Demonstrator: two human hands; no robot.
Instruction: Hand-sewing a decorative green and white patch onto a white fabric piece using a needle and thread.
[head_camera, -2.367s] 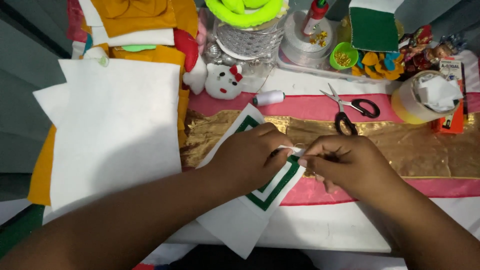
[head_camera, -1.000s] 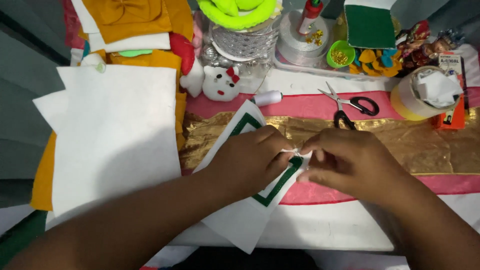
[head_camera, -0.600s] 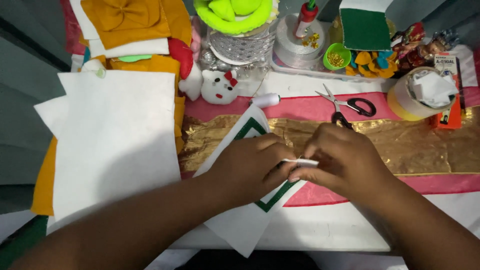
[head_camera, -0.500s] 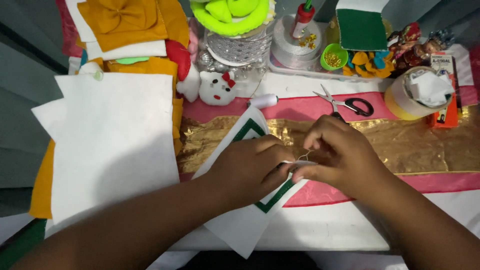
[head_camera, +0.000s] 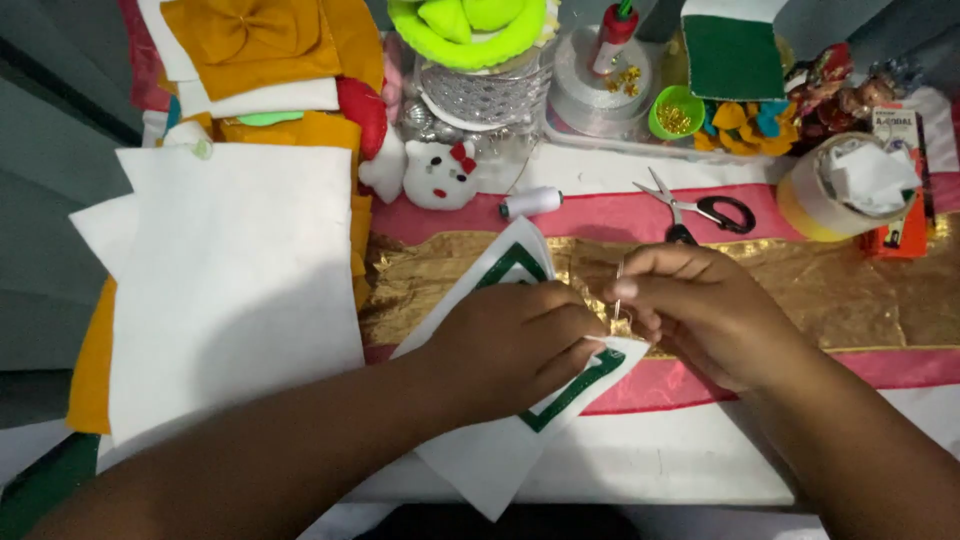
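Flat orange-red printed packet (head_camera: 897, 185) at far right edge, upright

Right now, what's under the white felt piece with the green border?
Under the white felt piece: gold fabric, a pink strip, then white tabletop. The left hand covers its middle; anything beneath there is hidden.

A home craft table for sewing and felt work, crowded with supplies: stacked white felt sheets (head_camera: 235, 290), orange felt pieces (head_camera: 250, 40), a spool of white thread (head_camera: 532, 203), small scissors (head_camera: 695, 208), a green cup of pins (head_camera: 677, 112), a glue bottle (head_camera: 612, 35), rolls of ribbon (head_camera: 590, 95), gold fabric (head_camera: 850, 295) spread over pink cloth (head_camera: 600, 215).
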